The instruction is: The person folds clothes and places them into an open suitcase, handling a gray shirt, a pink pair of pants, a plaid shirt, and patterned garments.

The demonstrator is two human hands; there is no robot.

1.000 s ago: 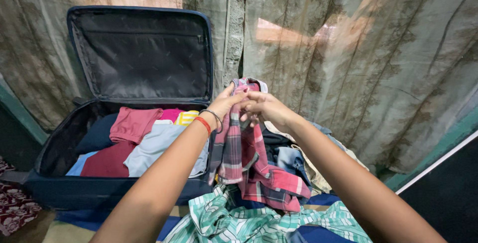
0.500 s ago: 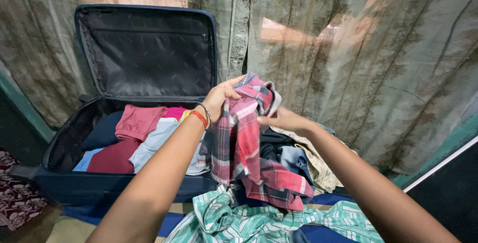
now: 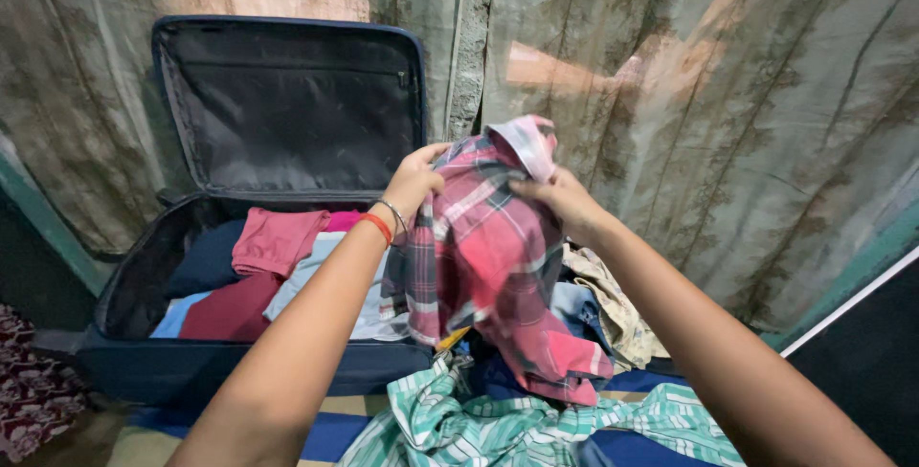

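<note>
Head view: we hold the plaid shirt (image 3: 488,256) up between both hands, its length hanging down toward the clothes pile (image 3: 593,314) right of the open suitcase (image 3: 191,371). Our left hand (image 3: 414,180) pinches its upper left edge, fingers closed; our right hand (image 3: 565,201) grips near the collar, equally near

Bare arms, no sleeves; left wrist w/ red band (image 3: 379,227) & thin metal bangle (image 3: 394,210).

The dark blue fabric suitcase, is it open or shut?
Open. The dark blue fabric suitcase has its lid raised against the curtain, and folded clothes show inside.
</note>
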